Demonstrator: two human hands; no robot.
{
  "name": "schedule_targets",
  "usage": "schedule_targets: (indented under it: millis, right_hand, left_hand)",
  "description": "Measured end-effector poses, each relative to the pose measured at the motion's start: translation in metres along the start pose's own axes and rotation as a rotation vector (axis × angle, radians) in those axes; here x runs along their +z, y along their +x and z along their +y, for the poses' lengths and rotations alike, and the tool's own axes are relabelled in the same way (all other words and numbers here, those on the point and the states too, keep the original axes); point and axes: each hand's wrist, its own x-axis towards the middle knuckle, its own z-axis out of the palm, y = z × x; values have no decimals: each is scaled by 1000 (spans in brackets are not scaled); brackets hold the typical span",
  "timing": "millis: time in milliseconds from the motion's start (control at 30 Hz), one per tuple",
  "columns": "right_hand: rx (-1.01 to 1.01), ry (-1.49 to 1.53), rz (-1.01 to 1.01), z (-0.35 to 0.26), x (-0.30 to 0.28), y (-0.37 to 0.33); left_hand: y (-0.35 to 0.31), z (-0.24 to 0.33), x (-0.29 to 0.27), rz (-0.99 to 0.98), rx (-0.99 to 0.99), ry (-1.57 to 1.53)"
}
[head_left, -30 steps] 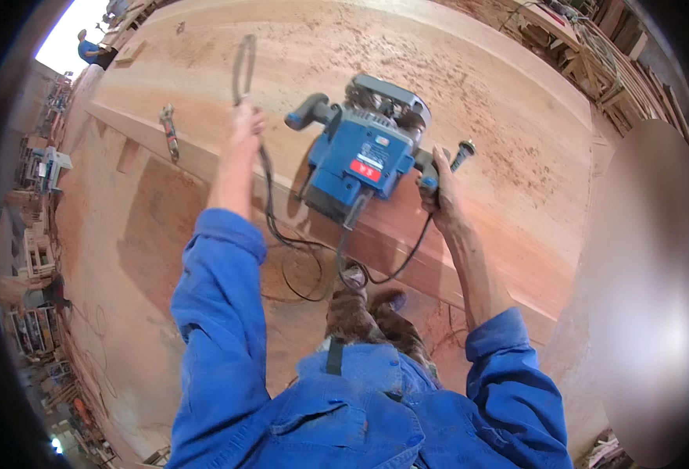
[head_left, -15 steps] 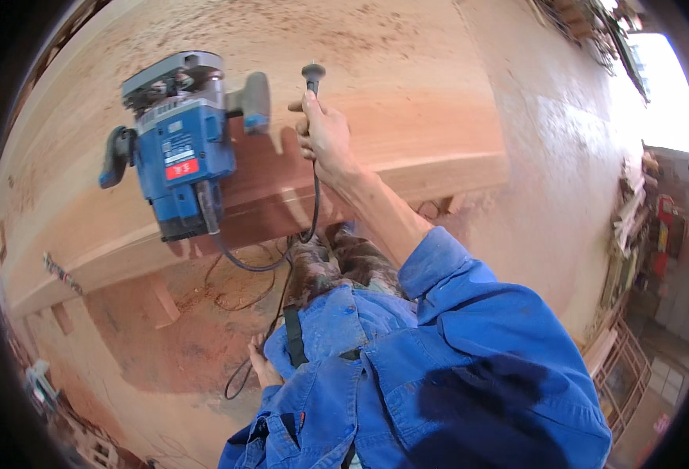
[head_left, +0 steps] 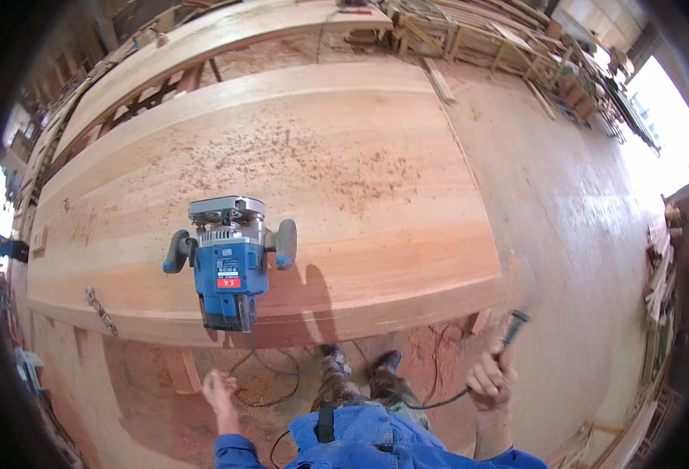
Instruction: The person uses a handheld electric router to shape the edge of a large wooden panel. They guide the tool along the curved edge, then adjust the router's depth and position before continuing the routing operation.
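Observation:
My right hand (head_left: 491, 379) is closed round a black plug (head_left: 515, 328) at the right, past the slab's near right corner. Its dark cord (head_left: 444, 401) runs from the fist toward my legs. Low on the left, my left hand (head_left: 219, 393) hangs in front of the slab's near edge. Its fingers are loosely bent and I see nothing in them. A blue plunge router (head_left: 231, 273) with two side handles lies on the wooden slab (head_left: 391, 258), its metal base toward the far side and its motor end at the near edge.
Brown wood chips (head_left: 360, 184) are scattered over the slab. A slim tool (head_left: 100, 311) I cannot make out lies at its near left edge. Cord loops (head_left: 282, 391) lie on the floor by my feet. Another long slab (head_left: 227, 30) and stacked timber (head_left: 469, 39) stand beyond.
My right hand has moved from above the slab to the right, carrying the plug. My left hand has come forward from beside my hip. The view has tilted up, showing more of the workshop.

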Motion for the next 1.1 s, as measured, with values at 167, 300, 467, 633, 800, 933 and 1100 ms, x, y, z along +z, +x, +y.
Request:
schedule_targets:
  millis: [167,300,467,633,800,933,1100]
  right_hand:
    - [182,6,-27,0,28,50]
    - [461,-187,-248,47,51,101]
    - [236,-862,-245,107,90,151]
    - [419,-941,-238,169,79,218]
    - [396,-1031,-263,212,92,252]
    - [528,-1059,-187,239,77,281]
    - [367,-861,-113,270,68,307]
  left_hand:
    - [-1,119,42,92,415,-75]
    - [87,151,31,84,396,97]
    - [136,195,88,6,290,263]
    - [137,213,126,-109,380,272]
    - [122,254,150,-498,199,295]
    - [134,227,145,-663,397,-298]
    - [152,227,165,-660,487,-521]
